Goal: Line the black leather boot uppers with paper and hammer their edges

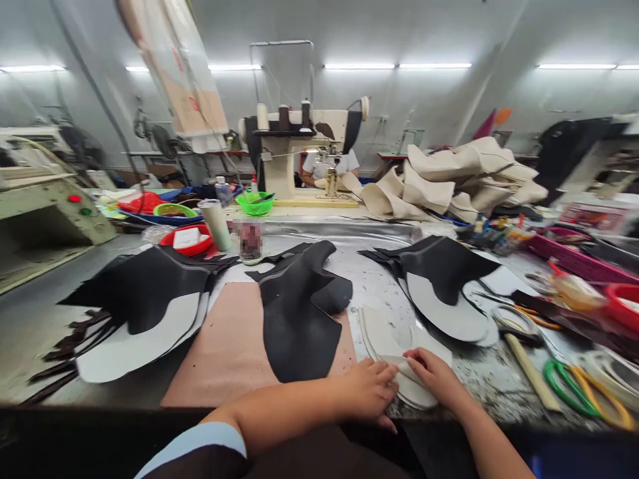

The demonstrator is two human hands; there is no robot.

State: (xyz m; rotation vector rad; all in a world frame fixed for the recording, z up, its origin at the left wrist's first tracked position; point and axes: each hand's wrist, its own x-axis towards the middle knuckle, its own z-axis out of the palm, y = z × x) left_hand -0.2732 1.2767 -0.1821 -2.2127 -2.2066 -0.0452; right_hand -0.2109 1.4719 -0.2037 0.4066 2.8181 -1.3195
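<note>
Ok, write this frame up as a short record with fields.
left hand: on off-white pieces, grip unclear
right hand: fingers pinching the off-white pieces
middle: black pieces, partly over a pink sheet
right side: pale stick
behind: sewing machine, cream pile to its right

Container (250, 241) is showing pixelated, contents unreadable. Far sewing machine (276, 174) is partly hiding a person (351, 161). Right-side red basket (619, 309) is running off-frame. Left hand (370, 389) is covering some cream pieces (380, 329).
</note>
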